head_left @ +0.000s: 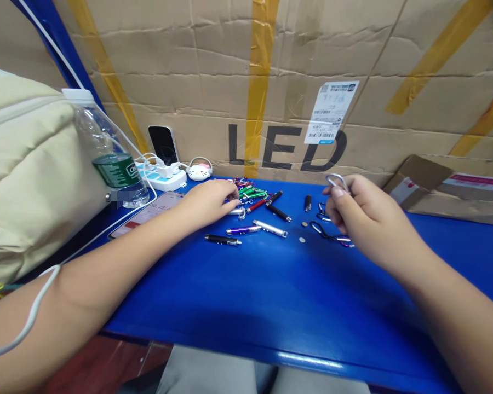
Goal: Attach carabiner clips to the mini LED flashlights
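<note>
My right hand (363, 216) is raised above the right side of the blue table, closed in a pinch on a silver carabiner (336, 179). Below it on the table lie several dark carabiners (321, 230). My left hand (213, 202) reaches over the pile, thumb and fingers apart, its fingertips partly hidden. Just under its thumb lies a silver penlight (235, 212). Close by are green carabiners (252, 192), a red penlight (257, 205) and black penlights (278, 212). Nearer me lie a purple penlight (243, 230), another silver penlight (270, 228) and a black penlight (222, 239).
A short black cylinder (308, 203) and two small discs (302, 239) lie mid-table. Left are a water bottle (117, 169), beige bag (28, 175), power strip (164, 176) and phone (127, 227). A large cardboard box (213, 71) stands behind; a small open box (419, 175) sits right.
</note>
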